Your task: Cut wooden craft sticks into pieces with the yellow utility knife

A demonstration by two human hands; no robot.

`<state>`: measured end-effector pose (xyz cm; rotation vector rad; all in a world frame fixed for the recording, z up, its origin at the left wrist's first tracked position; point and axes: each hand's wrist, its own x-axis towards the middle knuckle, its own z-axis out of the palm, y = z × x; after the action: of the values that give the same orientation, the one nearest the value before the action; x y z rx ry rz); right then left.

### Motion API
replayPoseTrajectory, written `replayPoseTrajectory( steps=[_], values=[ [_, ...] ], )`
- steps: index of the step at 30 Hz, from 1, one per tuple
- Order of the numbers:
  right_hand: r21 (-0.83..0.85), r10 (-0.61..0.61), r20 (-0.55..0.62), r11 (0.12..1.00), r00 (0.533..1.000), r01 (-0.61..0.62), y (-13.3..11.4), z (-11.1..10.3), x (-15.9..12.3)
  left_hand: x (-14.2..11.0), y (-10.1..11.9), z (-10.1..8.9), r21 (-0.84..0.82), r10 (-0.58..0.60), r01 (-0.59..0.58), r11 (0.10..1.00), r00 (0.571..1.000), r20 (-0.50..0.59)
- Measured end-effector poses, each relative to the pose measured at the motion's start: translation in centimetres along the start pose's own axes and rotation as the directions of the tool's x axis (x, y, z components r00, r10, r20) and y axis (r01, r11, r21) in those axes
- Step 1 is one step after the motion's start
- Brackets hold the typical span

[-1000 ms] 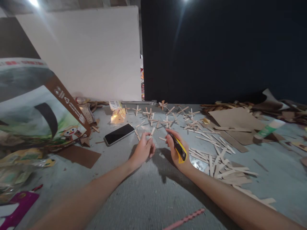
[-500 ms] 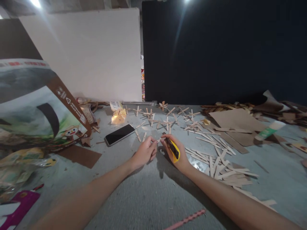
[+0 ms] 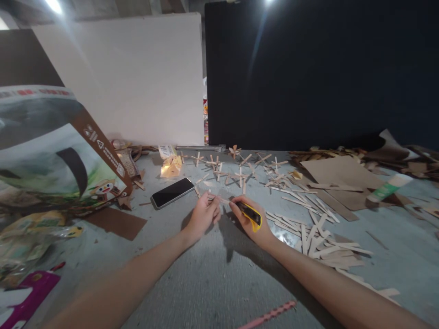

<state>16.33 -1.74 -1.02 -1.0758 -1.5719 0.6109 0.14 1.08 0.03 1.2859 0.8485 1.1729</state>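
In the middle of the head view, my left hand [image 3: 203, 214] is closed, its thumb and fingers pinching a thin wooden stick [image 3: 224, 200]. The stick reaches across to the fingertips of my right hand [image 3: 247, 211]. That hand is wrapped round a yellow and black utility knife [image 3: 253, 215]; I cannot make out its blade. Ahead of both hands lie small crosses and stars of craft sticks [image 3: 240, 175]. Loose craft sticks [image 3: 317, 237] form a pile beside my right forearm. A smartphone [image 3: 172, 193] lies to the left of my left hand.
A glue stick [image 3: 391, 187] lies on brown cardboard [image 3: 338, 180] at right. On the left stand a large printed bag [image 3: 37, 151] and a purple tool [image 3: 34, 292], partly out of view. A pink twisted rod [image 3: 270, 315] lies near the front. White and black boards [image 3: 318, 73] close off the back.
My left hand has shifted slightly left, and the gap between my hands has widened, showing more of the stick. My right hand, with the utility knife, has moved a little right and tilted.
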Motion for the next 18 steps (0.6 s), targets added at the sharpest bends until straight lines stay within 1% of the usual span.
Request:
replayPoseTrajectory(
  steps=[2,4,8,10,13,18],
  values=[
    [0.000,-0.005,0.036,1.000,0.999,0.005,-0.32,0.00,-0.08,0.04,0.09,-0.04,-0.022,0.011,-0.012,1.000,0.999,-0.035],
    [0.007,-0.008,0.048,1.000,0.999,0.007,-0.62,0.00,-0.11,0.01,0.23,-0.02,-0.026,0.009,-0.010,1.000,0.999,-0.042],
    [0.048,0.034,-0.010,0.998,0.999,-0.033,-0.71,0.06,-0.04,-0.23,0.50,0.18,0.011,-0.048,0.048,0.999,0.998,0.027],
    [0.067,0.050,-0.020,0.997,0.999,-0.048,-0.51,0.10,0.02,-0.38,0.59,0.32,0.054,-0.055,0.051,0.997,0.997,0.063],
    [0.074,0.049,-0.003,0.996,0.999,-0.048,-0.17,0.16,0.04,-0.49,0.59,0.42,0.101,-0.019,0.011,0.995,0.996,0.086],
    [0.062,0.014,0.066,0.998,0.998,-0.018,-0.24,0.14,-0.06,-0.22,0.10,0.24,0.109,0.049,-0.055,0.992,0.997,0.060]
  ],
)
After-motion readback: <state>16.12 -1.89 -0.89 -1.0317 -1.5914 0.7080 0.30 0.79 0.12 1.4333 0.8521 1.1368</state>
